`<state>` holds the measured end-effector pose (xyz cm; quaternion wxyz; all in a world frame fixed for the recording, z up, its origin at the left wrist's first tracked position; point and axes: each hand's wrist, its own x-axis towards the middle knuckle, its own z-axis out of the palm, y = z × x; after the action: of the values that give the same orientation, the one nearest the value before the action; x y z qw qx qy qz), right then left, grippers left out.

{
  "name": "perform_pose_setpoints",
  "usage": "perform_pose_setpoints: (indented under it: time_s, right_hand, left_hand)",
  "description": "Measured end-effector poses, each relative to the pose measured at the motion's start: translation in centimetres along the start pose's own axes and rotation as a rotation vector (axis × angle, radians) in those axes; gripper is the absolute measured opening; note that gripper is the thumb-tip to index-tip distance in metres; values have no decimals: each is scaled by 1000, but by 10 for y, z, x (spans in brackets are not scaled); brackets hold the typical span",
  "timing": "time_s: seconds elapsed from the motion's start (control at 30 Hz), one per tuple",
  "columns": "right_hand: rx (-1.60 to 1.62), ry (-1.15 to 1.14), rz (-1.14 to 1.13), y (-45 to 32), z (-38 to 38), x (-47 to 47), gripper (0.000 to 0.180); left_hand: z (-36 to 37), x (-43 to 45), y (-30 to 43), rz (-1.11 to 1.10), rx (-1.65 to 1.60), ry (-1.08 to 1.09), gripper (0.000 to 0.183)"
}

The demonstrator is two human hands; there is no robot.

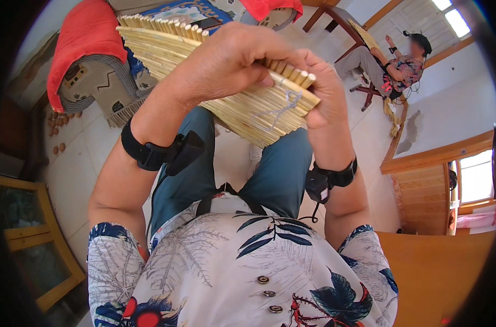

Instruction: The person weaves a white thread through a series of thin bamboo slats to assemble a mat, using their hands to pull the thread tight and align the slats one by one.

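Observation:
A stitched mat of pale, straw-like stalks [231, 110] slopes across above my knees, its row of cut stalk ends along the upper edge. My left hand [242, 61] reaches over that upper edge, thumb pressed on a crosswise stalk. At the right corner, my right hand [327, 90] wraps around the mat's end, beside the thick cut ends. A grey twisted cord [291, 100] is looped around the edge stalk near this corner, and its tail lies across the mat. The fingertips of both hands are partly hidden behind the stalks.
Beyond the mat are a seat with a red cover [88, 45] and a dark phone-like object [207, 22] on blue cloth. Round brown objects [60, 120] lie on the tiled floor. At right, another person [399, 69] sits with a similar mat [362, 34]. A wood-framed cabinet [48, 237] stands left.

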<state>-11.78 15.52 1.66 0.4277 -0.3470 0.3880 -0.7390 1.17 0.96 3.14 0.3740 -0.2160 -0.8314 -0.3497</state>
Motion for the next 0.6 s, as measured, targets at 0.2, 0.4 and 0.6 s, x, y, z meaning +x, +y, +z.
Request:
perform_pose_setpoints:
  time_s: [0.2, 0.4, 0.6]
  right_hand:
    - [7, 29, -162, -28, 32, -25, 15]
    - [18, 177, -308, -16, 27, -47, 13]
    - [115, 311, -334, 21, 18, -54, 4]
  left_hand:
    - [-13, 36, 19, 281, 32, -63, 42]
    - [3, 41, 17, 336, -115, -159, 38]
    - [12, 21, 9, 277, 27, -221, 32]
